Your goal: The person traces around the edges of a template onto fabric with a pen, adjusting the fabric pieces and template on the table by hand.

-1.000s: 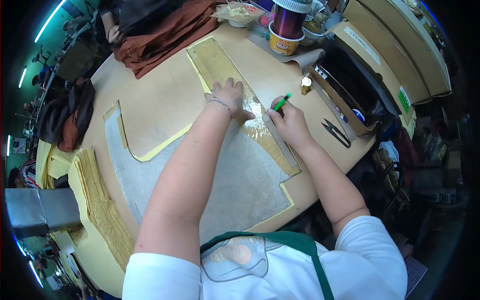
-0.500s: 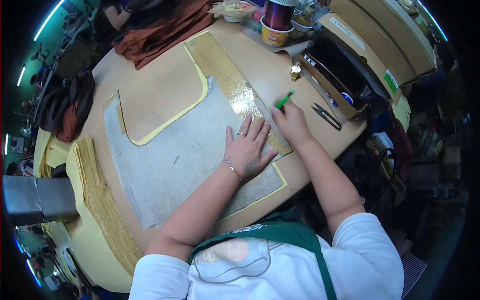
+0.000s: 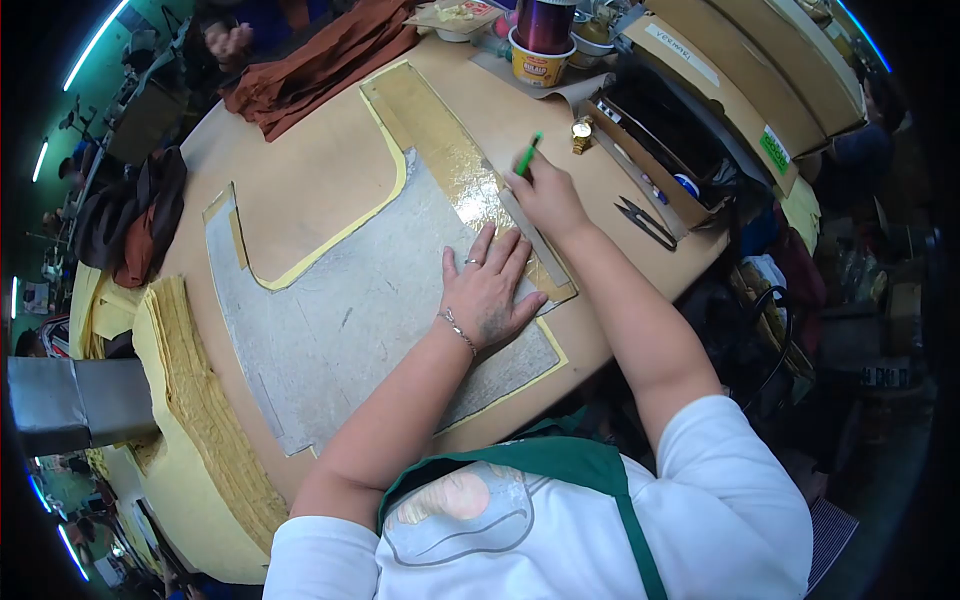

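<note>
A large grey template [image 3: 330, 320] with a tan, shiny taped strip [image 3: 425, 115] along its upper right part lies on yellow sheet material [image 3: 385, 195], whose edge shows around it. My left hand [image 3: 490, 288] rests flat on the template's lower right, fingers spread, with nothing held. Closed around a green pen [image 3: 530, 155], my right hand [image 3: 545, 195] is at the template's right edge, beside a narrow grey strip [image 3: 535, 240]. Whether the pen's tip touches the sheet is hidden by the hand.
Thread snips [image 3: 647, 222], a gold watch [image 3: 581, 134] and an open box [image 3: 650, 170] lie to the right. A yellow tub [image 3: 540, 65] stands behind. Brown fabric [image 3: 320, 70] is at the back, near another person's hand [image 3: 228, 42]. Yellow stacked material [image 3: 195, 390] lies left.
My left hand has come down from the taped strip to the template's lower right and lies flat there. My right hand has moved up along the right edge with the pen.
</note>
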The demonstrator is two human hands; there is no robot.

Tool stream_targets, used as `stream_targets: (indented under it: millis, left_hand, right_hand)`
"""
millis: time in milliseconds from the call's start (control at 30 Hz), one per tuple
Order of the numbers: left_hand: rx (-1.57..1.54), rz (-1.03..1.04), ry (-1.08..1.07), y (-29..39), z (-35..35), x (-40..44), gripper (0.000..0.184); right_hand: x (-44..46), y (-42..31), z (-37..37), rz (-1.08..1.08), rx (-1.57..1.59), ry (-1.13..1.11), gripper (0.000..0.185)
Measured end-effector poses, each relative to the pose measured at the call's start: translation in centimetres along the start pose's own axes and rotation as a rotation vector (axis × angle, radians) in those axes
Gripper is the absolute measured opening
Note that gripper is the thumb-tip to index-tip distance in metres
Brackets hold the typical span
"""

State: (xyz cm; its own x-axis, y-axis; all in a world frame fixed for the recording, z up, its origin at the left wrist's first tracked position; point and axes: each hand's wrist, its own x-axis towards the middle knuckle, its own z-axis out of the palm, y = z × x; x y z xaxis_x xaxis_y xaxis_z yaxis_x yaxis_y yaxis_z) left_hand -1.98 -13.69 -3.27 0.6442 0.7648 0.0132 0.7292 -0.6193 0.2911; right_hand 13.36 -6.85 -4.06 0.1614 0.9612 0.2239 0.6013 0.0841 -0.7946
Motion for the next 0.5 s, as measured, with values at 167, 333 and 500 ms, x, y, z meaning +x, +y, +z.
stream_targets:
  millis: [167,333,500]
  left_hand:
    - [-0.028,0.003,0.006,-0.1,0.2,0.3,0.063]
    - [-0.192,-0.003,0.143,-1.2,0.8,-0.3,0.055]
    - [-0.257,-0.119,0.55,-6.4,-2.6,-5.7,0.041]
  right_hand:
    - [-15.0,-3.2,-8.4,0.269,-0.047,-0.271,0.018]
    - [-18.4,-3.5,-9.7,0.15,0.211,0.095,0.01]
    - [-13.9,-5.2,-7.0,-0.044,0.222,0.003,0.005]
